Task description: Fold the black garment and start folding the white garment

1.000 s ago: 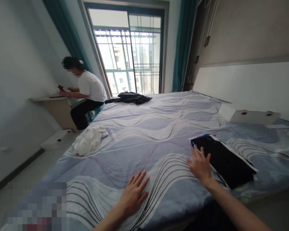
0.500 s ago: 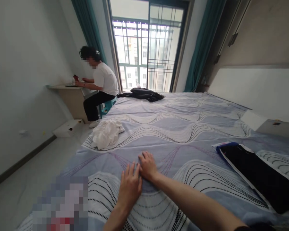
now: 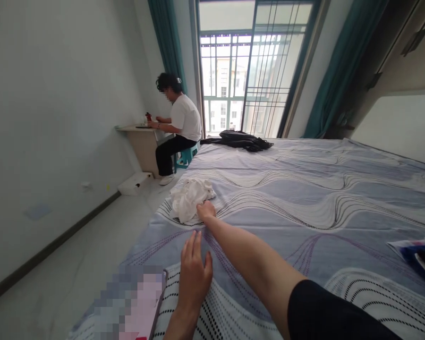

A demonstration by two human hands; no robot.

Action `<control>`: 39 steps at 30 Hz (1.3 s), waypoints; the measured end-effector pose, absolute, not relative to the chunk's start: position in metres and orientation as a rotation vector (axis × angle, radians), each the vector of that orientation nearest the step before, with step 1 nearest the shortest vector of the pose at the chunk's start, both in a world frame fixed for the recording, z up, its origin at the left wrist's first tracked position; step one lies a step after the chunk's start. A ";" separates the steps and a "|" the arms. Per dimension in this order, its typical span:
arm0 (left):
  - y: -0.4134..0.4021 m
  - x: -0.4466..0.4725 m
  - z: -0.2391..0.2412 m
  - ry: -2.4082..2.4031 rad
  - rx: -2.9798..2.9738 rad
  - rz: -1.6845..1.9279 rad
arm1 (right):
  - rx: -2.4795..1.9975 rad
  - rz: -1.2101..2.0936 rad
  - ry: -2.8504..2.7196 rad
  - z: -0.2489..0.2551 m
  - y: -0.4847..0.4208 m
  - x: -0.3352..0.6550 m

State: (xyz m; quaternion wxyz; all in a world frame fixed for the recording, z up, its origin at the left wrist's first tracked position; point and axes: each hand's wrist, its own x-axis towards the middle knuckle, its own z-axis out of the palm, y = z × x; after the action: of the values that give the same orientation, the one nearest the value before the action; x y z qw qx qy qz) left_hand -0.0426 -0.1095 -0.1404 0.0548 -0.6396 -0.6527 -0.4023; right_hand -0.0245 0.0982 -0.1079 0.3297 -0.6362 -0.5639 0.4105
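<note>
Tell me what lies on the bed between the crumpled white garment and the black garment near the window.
In the head view, only bare patterned bedspread lies between the white garment and the black garment. The right hand touches the white garment's near edge, outside that stretch.

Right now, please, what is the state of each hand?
Left hand: open, flat on the bedsheet, holding nothing.
Right hand: at the white cloth; grip cannot be told.

A crumpled white cloth lies on the wave-patterned blue bed near its left edge. The right hand touches the cloth's near side; the left hand rests flat nearer the bed's near edge. A dark heap of clothing lies at the far edge.
</note>
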 end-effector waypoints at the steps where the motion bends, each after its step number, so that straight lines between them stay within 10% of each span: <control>1: -0.108 -0.043 -0.142 -1.987 -1.937 -1.225 | -1.615 1.090 -1.448 -0.109 0.096 -0.022; 14: -0.132 0.010 -0.130 -1.614 -2.178 -1.006 | -1.304 1.309 -1.161 -0.152 -0.128 0.272; 22: -0.152 0.068 -0.161 -1.297 -2.606 -0.667 | -1.845 0.526 -1.265 -0.150 -0.191 0.472; 27: -0.171 0.093 -0.156 -1.403 -2.548 -0.735 | -1.661 0.047 -1.556 -0.143 -0.209 0.451; 32: -0.184 0.103 -0.149 -1.483 -2.517 -0.833 | -1.460 0.356 -2.011 -0.138 -0.222 0.395; 39: -0.210 0.099 -0.119 -1.413 -2.522 -1.174 | -1.460 0.649 -1.209 -0.134 -0.204 0.443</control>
State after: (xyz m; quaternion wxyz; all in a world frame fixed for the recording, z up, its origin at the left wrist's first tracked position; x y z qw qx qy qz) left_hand 0.0994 -0.2101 -0.1194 0.0108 -0.8082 -0.4529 -0.3762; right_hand 0.4429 -0.2042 -0.1339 0.5386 -0.6140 -0.5085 0.2727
